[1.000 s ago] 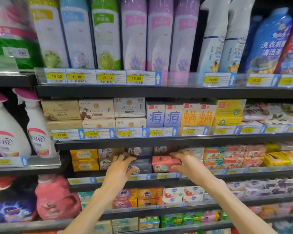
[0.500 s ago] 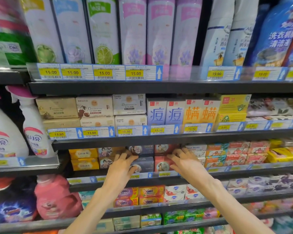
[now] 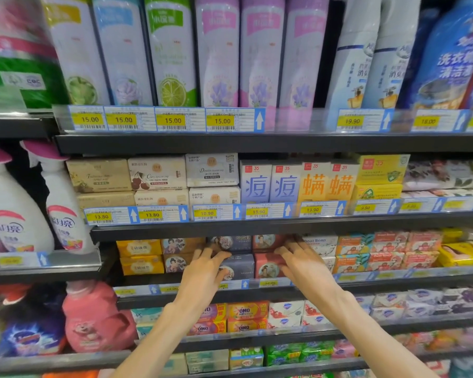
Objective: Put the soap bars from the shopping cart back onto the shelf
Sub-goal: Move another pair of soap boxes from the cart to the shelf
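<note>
Both hands reach into the soap shelf [image 3: 260, 296], the third one down. My left hand [image 3: 205, 271] lies with straight fingers against a grey-blue soap box [image 3: 242, 266], its thumb at the box's front. My right hand [image 3: 303, 264] rests its straight fingers on the top and right side of a red soap box [image 3: 268, 267] standing next to the grey-blue one. Matching grey-blue and red boxes sit stacked above them. The shopping cart is out of view.
Yellow soap boxes [image 3: 139, 256] stand left of my hands and Goat Soap boxes [image 3: 352, 252] to the right. The shelf above [image 3: 257, 227] hangs low over the boxes. Spray bottles [image 3: 58, 203] stand at the left, and more soap packs [image 3: 246, 315] fill the shelf below.
Both hands have pushed a little deeper into the shelf. The red box has slid back until it stands level with the grey-blue one.
</note>
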